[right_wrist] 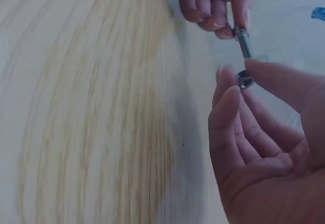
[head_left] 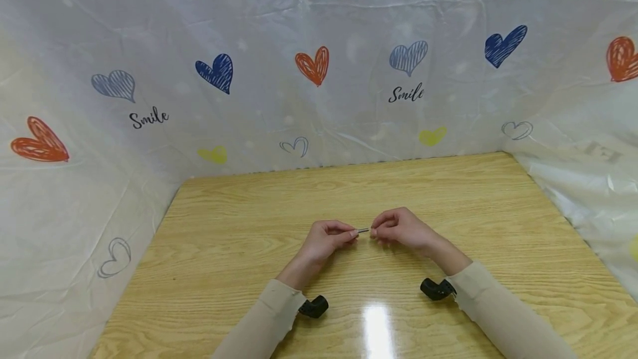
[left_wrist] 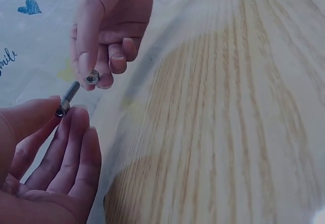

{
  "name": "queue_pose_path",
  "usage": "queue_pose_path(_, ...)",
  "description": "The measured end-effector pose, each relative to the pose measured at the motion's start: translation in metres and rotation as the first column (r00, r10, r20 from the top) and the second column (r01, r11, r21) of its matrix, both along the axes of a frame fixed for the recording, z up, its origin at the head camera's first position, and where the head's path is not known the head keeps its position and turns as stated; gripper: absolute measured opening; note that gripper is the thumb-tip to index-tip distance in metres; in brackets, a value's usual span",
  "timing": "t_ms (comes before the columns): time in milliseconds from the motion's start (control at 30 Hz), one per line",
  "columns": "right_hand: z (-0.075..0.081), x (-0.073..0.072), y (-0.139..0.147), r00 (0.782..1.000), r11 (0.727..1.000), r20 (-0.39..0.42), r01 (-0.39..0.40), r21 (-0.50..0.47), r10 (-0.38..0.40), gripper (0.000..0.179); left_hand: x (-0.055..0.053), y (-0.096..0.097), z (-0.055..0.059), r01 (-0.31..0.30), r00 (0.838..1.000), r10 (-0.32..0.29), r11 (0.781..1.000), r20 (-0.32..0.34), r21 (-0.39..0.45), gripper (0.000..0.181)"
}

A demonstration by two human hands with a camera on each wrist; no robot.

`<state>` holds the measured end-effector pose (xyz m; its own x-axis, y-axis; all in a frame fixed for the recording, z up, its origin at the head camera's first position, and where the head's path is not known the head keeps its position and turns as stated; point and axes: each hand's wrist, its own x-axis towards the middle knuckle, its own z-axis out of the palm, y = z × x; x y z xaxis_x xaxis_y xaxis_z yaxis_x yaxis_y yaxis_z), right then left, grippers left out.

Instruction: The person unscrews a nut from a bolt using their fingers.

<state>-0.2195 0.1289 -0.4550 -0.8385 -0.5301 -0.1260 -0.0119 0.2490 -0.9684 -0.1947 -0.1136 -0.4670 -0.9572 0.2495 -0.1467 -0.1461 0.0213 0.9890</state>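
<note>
In the head view my left hand (head_left: 323, 241) pinches a silver bolt (head_left: 363, 230) by its head end, between thumb and fingers. The threaded end points toward my right hand (head_left: 406, 230). Between its thumb and fingertips, the right hand holds a small silver nut (left_wrist: 92, 77), seen clearly in the left wrist view. There the bolt (left_wrist: 70, 94) lies just short of the nut, a narrow gap between them. From the right wrist, the nut (right_wrist: 245, 80) shows its hole, while the thumb partly covers the tip of the bolt (right_wrist: 245, 45).
Both hands are over a light wood-grain table (head_left: 239, 270). A pale sheet (head_left: 349, 121) printed with hearts and "Smile" hangs behind the table and along its sides. Black devices (head_left: 314, 307) stick out at both sleeve cuffs.
</note>
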Motion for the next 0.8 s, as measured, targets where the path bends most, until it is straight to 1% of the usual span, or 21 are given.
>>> queue_pose_path(67, -0.0003, 0.0005, -0.0004, 0.996, 0.997, -0.086, 0.019, 0.074, -0.013, 0.018, 0.0003, 0.0003, -0.0001, -0.010, 1.000, 0.009, 0.999, -0.024, -0.030, 0.015)
queue_pose_path(100, -0.0003, 0.0007, -0.0009, 0.991, 0.993, -0.136, 0.025, 0.113, -0.009, 0.015, 0.0006, 0.0007, -0.0002, -0.014, 0.999, 0.012, 0.999, -0.039, -0.050, 0.014)
queue_pose_path(133, -0.0003, 0.0008, -0.0014, 0.981, 0.987, -0.196, 0.030, 0.160, 0.002, 0.012, 0.0009, 0.0011, -0.0003, -0.021, 0.998, 0.017, 0.997, -0.054, -0.077, 0.013)
queue_pose_path(167, -0.0002, 0.0011, -0.0018, 0.966, 0.977, -0.259, 0.036, 0.208, 0.020, 0.010, 0.0011, 0.0018, -0.0003, -0.029, 0.997, 0.020, 0.993, -0.075, -0.112, 0.012)
queue_pose_path(233, -0.0007, 0.0018, -0.0032, 0.926, 0.954, -0.372, 0.054, 0.294, 0.062, 0.006, 0.0014, 0.0035, 0.0004, -0.041, 0.991, 0.015, 0.980, -0.132, -0.196, 0.010)
queue_pose_path(300, -0.0011, 0.0026, -0.0049, 0.880, 0.930, -0.460, 0.067, 0.363, 0.116, 0.005, 0.0017, 0.0049, 0.0020, -0.057, 0.982, 0.002, 0.956, -0.189, -0.288, 0.008)
queue_pose_path(367, -0.0013, 0.0037, -0.0065, 0.840, 0.908, -0.516, 0.071, 0.412, 0.168, 0.004, 0.0018, 0.0060, 0.0039, -0.070, 0.970, -0.024, 0.926, -0.242, -0.370, 0.006)
queue_pose_path(467, -0.0013, 0.0053, -0.0082, 0.800, 0.889, -0.556, 0.064, 0.454, 0.226, 0.005, 0.0017, 0.0069, 0.0061, -0.074, 0.953, -0.076, 0.881, -0.294, -0.468, 0.005)
queue_pose_path(533, -0.0014, 0.0058, -0.0082, 0.787, 0.886, -0.565, 0.054, 0.461, 0.246, 0.005, 0.0014, 0.0070, 0.0070, -0.065, 0.945, -0.111, 0.859, -0.308, -0.508, 0.004)
queue_pose_path(600, -0.0015, 0.0058, -0.0077, 0.784, 0.887, -0.567, 0.045, 0.460, 0.254, 0.005, 0.0007, 0.0067, 0.0075, -0.053, 0.940, -0.141, 0.840, -0.312, -0.539, 0.005)
queue_pose_path(700, -0.0021, 0.0047, -0.0060, 0.784, 0.890, -0.562, 0.025, 0.455, 0.265, 0.005, -0.0007, 0.0054, 0.0077, -0.034, 0.937, -0.171, 0.823, -0.305, -0.567, 0.004)
queue_pose_path(800, -0.0013, 0.0032, -0.0029, 0.791, 0.883, -0.546, 0.014, 0.469, 0.277, 0.006, -0.0023, 0.0038, 0.0066, -0.021, 0.933, -0.196, 0.810, -0.303, -0.585, 0.006)
